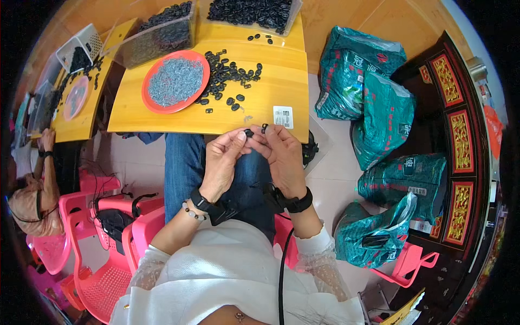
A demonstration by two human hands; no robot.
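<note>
My left hand point(223, 162) pinches a small black oval plastic part point(248, 132) between thumb and fingertips, just off the front edge of the yellow table. Close beside it, my right hand point(284, 157) grips another small black piece point(265, 128) with thumb and forefinger. Both hands nearly touch above my lap. On the table, a red plate point(145, 93) holds a heap of small silvery screws point(176, 81). Loose black parts point(230, 76) like those in my hands lie scattered to its right.
Two clear bins point(125, 53) of black parts stand at the back of the yellow table point(260, 103), with a white label point(283, 117) near its edge. Several green sacks point(387, 119) sit on the floor at right. Pink chairs point(103, 276) and another person point(38, 200) are at left.
</note>
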